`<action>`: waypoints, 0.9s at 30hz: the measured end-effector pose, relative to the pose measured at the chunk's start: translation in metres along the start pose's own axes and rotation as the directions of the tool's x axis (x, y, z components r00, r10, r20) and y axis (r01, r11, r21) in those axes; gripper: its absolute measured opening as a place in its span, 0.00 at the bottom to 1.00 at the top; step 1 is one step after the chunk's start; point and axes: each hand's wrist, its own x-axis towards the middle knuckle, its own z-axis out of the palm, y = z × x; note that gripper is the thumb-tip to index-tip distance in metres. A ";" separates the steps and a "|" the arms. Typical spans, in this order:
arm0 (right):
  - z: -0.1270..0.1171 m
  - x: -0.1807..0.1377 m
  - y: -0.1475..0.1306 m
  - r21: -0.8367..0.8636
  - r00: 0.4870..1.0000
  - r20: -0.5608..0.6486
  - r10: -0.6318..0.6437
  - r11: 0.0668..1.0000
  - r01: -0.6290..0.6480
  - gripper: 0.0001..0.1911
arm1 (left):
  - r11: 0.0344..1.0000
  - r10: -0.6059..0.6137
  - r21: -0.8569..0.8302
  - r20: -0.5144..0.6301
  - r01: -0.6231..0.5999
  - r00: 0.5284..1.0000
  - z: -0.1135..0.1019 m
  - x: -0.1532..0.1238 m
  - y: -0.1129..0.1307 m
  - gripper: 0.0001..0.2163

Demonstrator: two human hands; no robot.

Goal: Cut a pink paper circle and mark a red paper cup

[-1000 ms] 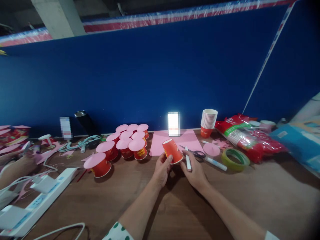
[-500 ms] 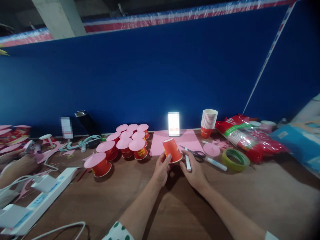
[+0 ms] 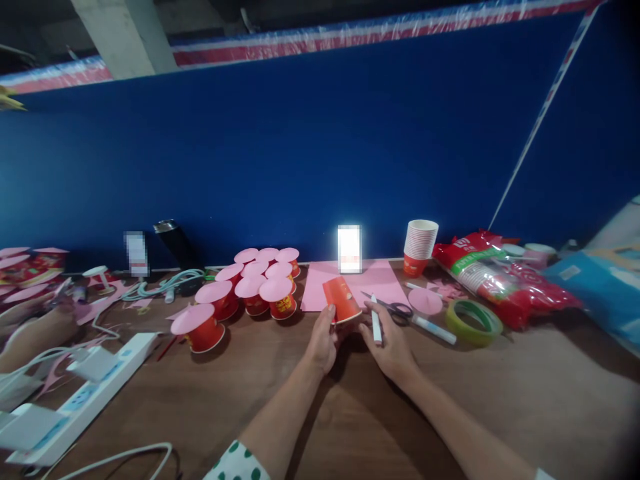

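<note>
In the head view, my left hand (image 3: 323, 341) is closed around a red paper cup (image 3: 342, 301). The cup is upside down and leans left, its white rim low. Close by on its right, my right hand (image 3: 391, 343) grips a slim white stick shaped like a marker (image 3: 376, 327); its exact kind is unclear. Some fingertips of both hands are hidden under the cup. Behind the cup lies pink paper (image 3: 313, 287). Dark-handled scissors (image 3: 400, 311) and a white-and-blue marker (image 3: 434, 329) rest just beyond my right hand.
Several upturned red cups topped with pink discs (image 3: 276, 289) stand left of centre. Rightward are a tape roll (image 3: 474, 322), a cup stack (image 3: 420, 241) and a red bag of cups (image 3: 495, 273). A lit phone (image 3: 349, 250) stands behind. At left are a power strip (image 3: 83, 403) and another person's hand (image 3: 43, 327).
The red cup has tipped further to the left in my left hand, and the thumb now sits near its lower left edge. My right hand with the white stick has hardly moved.
</note>
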 end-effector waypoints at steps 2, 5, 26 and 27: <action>0.001 -0.001 0.000 0.023 1.000 0.008 -0.008 1.000 0.008 0.21 | 0.999 -0.034 -0.034 0.014 0.035 0.999 -0.001 0.000 0.000 0.19; 0.003 -0.002 0.000 0.051 1.000 0.022 -0.017 0.999 0.016 0.21 | 0.996 -0.057 -0.064 0.033 0.059 0.998 -0.001 0.000 0.002 0.20; -0.001 -0.005 -0.011 0.024 0.994 0.021 -0.108 0.994 0.108 0.19 | 0.990 -0.099 -0.101 0.033 0.102 0.995 0.003 -0.004 0.012 0.26; -0.001 -0.005 -0.011 0.027 0.994 0.020 -0.104 0.994 0.103 0.19 | 0.990 -0.099 -0.101 0.030 0.101 0.995 0.003 -0.004 0.012 0.26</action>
